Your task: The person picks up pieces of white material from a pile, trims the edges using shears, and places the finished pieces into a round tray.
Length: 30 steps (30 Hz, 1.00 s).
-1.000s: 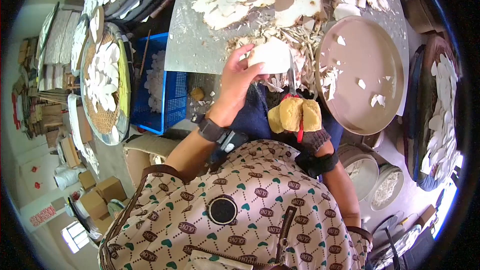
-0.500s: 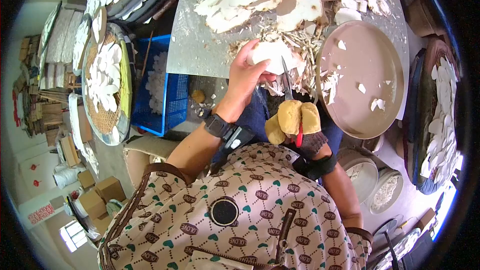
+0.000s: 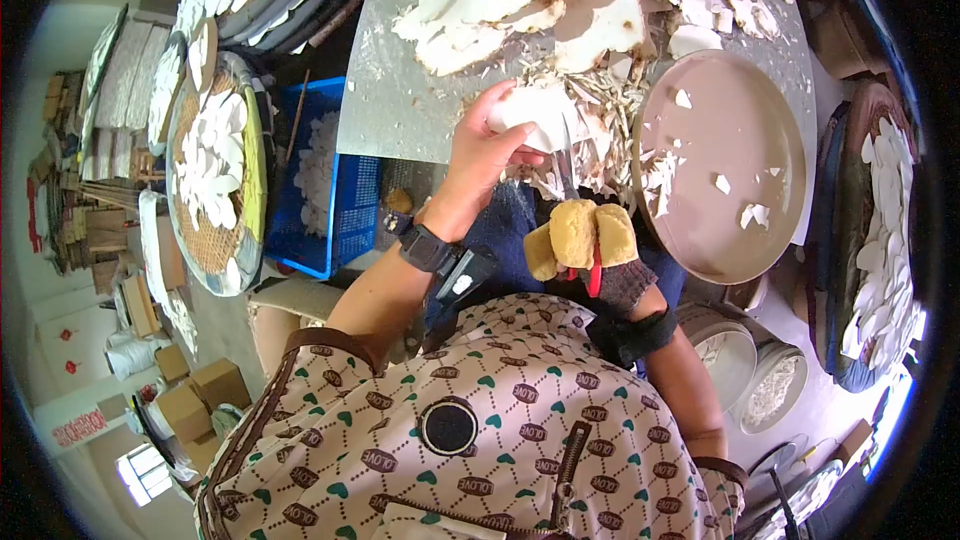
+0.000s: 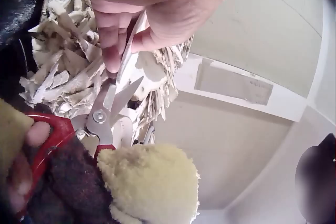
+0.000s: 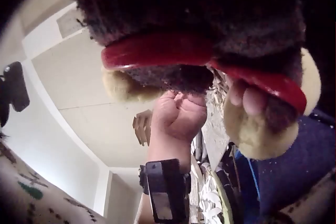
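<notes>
My left hand (image 3: 475, 152) pinches a thin white slice (image 3: 540, 112) between thumb and fingers, over the table's near edge. Red-handled scissors (image 4: 100, 116) are gripped in my right hand (image 3: 588, 245), which wears a dark knit glove with thick yellow foam pads (image 4: 152, 182). In the left wrist view the blades are parted, with the lower part of the slice between them, close below the left fingertips. The right wrist view shows bare fingertips (image 5: 254, 100) through one red handle loop (image 5: 278, 85); the blades are hidden there.
Narrow offcuts (image 3: 605, 120) heap on the metal table (image 3: 400, 125) behind the slice, with large brown-edged sheets (image 3: 490, 0) beyond. A round shallow tray (image 3: 720, 230) holding a few scraps stands to the right. At left is a blue crate (image 3: 350, 225) of white pieces.
The scissors have moved slightly left, from the slice's right edge to its near edge. The slice is now tilted differently in my left hand. Both hands keep their hold.
</notes>
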{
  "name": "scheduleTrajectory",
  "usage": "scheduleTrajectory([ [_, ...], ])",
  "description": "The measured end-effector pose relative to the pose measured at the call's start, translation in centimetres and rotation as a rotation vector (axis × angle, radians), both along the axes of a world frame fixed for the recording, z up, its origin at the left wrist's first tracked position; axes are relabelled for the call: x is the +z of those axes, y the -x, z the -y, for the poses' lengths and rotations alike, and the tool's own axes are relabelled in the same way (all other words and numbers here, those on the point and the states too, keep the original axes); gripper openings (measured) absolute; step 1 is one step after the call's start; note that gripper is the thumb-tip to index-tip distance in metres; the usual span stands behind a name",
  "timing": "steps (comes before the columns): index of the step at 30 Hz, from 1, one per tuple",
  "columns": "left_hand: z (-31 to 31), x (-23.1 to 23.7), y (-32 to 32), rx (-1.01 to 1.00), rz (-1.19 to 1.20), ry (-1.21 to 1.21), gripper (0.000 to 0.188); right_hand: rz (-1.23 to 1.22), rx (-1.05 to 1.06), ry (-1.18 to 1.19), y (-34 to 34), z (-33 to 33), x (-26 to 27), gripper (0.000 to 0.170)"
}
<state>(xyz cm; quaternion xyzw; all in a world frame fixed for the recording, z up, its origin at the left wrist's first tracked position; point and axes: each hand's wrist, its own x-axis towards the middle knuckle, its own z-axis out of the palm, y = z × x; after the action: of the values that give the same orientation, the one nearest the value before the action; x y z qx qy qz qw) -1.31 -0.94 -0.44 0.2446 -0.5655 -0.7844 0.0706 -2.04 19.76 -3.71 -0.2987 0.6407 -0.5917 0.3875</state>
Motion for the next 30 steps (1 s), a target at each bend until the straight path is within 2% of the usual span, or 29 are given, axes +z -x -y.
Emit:
scheduleTrajectory([
  [4,0.1,-0.2,-0.1,-0.081,0.043,0.014,0.051,-0.311,0.065,-0.131,0.4,0.1,0.3,0.039],
  [6,-0.8,-0.3,-0.3,-0.062,0.001,0.003,0.052,0.8,0.051,0.137,0.9,-0.4,-2.7,0.028],
  [8,-1.1,0.0,-0.2,-0.051,-0.007,-0.028,0.053,0.576,-0.011,0.115,0.7,-0.6,-3.3,0.023],
  [9,-1.1,0.1,-0.2,-0.052,0.009,-0.058,0.054,0.269,-0.062,0.06,0.0,-0.5,-2.8,0.021],
  [11,-1.2,-0.1,0.0,-0.047,0.013,-0.1,0.054,-0.002,-0.139,0.018,-0.5,-0.1,-2.7,0.02],
  [13,-0.9,-0.4,0.2,-0.037,-0.008,-0.12,0.054,0.075,-0.195,0.053,-0.6,0.5,-3.8,0.022],
  [14,-0.9,-0.4,0.2,-0.039,-0.003,-0.12,0.054,-0.37,-0.106,-0.047,-0.1,0.3,-2.8,0.022],
  [16,-0.8,-0.4,0.2,-0.043,0.009,-0.117,0.053,0.269,-0.185,0.194,-0.3,0.7,-2.6,0.022],
  [18,-0.8,-0.5,0.1,-0.034,0.008,-0.1,0.053,0.629,-0.225,0.298,-0.3,0.8,-2.3,0.022],
  [20,-0.8,-0.4,0.1,-0.029,0.009,-0.093,0.052,0.709,-0.231,0.272,-0.2,0.8,-1.8,0.023],
  [22,-0.7,-0.2,0.1,-0.032,0.012,-0.097,0.052,0.357,-0.173,0.112,-0.5,0.4,-3.5,0.029],
  [24,-0.4,0.1,0.0,-0.102,0.055,-0.066,0.054,0.546,-0.186,0.207,-0.6,-0.1,-5.6,0.032],
  [25,-0.2,0.2,-0.1,-0.136,0.077,-0.051,0.055,0.913,-0.224,0.383,-0.6,-0.1,-6.7,0.033],
  [27,-0.3,0.4,-0.3,-0.218,0.043,-0.032,0.053,1.08,-0.252,0.568,-0.6,0.2,-7.0,0.031],
  [28,-0.3,0.5,-0.4,-0.26,0.027,-0.022,0.052,0.881,-0.244,0.572,-0.7,0.6,-7.1,0.03],
  [30,-0.3,0.2,-0.6,-0.213,0.018,0.005,0.05,0.571,-0.159,0.302,0.0,0.1,-4.4,0.029],
])
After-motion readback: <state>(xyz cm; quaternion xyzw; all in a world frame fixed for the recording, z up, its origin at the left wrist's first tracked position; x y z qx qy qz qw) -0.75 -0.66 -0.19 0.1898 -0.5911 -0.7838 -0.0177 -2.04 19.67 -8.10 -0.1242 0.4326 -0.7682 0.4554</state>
